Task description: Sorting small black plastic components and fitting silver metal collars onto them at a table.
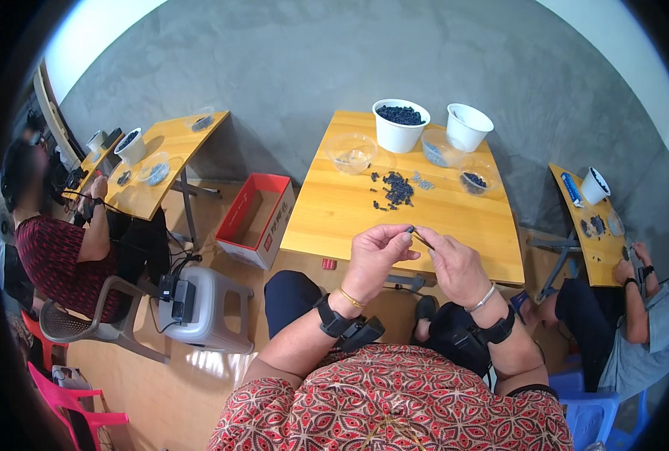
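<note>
Above the near edge of the wooden table, my two hands meet at the fingertips. My left hand is closed in a pinch on a small black part. Between the fingers of my right hand is a thin dark stick-like tool, its tip close to that part; its exact kind is too small to tell. Beyond my hands lies a loose pile of small black parts, with some small grey pieces beside it.
At the table's far side stand a white tub full of black parts, another white tub and clear plastic bowls. A red-and-white box and a grey stool are on the floor to the left. People sit at tables on both sides.
</note>
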`<state>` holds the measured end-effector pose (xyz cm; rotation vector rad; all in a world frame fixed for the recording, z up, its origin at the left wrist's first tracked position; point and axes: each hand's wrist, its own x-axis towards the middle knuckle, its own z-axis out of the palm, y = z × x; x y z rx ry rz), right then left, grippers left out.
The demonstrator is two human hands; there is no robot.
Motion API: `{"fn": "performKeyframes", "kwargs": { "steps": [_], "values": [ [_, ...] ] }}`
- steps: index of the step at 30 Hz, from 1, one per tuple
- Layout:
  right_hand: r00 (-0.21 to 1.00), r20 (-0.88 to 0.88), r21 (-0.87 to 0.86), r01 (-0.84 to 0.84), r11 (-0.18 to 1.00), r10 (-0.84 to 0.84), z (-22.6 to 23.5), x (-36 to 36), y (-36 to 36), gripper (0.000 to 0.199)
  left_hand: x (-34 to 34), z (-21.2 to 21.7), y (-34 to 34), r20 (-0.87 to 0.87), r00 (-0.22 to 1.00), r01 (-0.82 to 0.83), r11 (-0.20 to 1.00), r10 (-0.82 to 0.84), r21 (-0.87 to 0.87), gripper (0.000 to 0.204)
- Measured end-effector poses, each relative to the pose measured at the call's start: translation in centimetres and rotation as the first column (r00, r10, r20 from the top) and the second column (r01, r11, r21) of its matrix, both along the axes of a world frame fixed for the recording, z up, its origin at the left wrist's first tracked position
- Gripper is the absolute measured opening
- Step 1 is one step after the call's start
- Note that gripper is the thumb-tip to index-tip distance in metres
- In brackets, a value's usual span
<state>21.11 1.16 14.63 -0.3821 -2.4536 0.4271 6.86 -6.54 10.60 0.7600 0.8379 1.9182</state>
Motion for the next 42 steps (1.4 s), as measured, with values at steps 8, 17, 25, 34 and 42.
{"fn": "performKeyframes", "kwargs": {
  "steps": [8,17,25,34,42],
  "values": [
    [0.988,0.119,0.143,0.083,0.986,-0.1,0.1,-0.2,-0.6,0.042,0.0,-0.6,0.3,-0.268,0.947,-0.186,0.982,0.176,-0.014,0.016],
    [0.996,0.025,-0.12,-0.085,0.989,0.089,-1.3,-1.2,-0.3,0.052,-0.3,-0.7,0.5,-0.365,0.912,-0.205,0.979,0.186,-0.016,0.016],
    [1.0,0.017,-0.093,0.015,0.996,-0.014,-1.8,-1.5,-0.6,0.053,-0.8,-0.3,0.5,-0.436,0.888,-0.191,0.979,0.142,-0.07,0.016],
    [0.993,-0.117,-0.154,0.01,0.988,-0.028,-3.1,-2.6,-1.1,0.053,-0.7,-0.5,1.1,-0.833,0.323,-0.453,0.846,0.449,0.28,0.012],
    [0.987,-0.11,-0.321,0.077,0.944,-0.118,-4.7,-4.1,-0.4,0.052,-1.3,-2.6,3.1,-0.876,0.046,-0.517,0.762,0.479,0.39,0.003]
  ]
}}
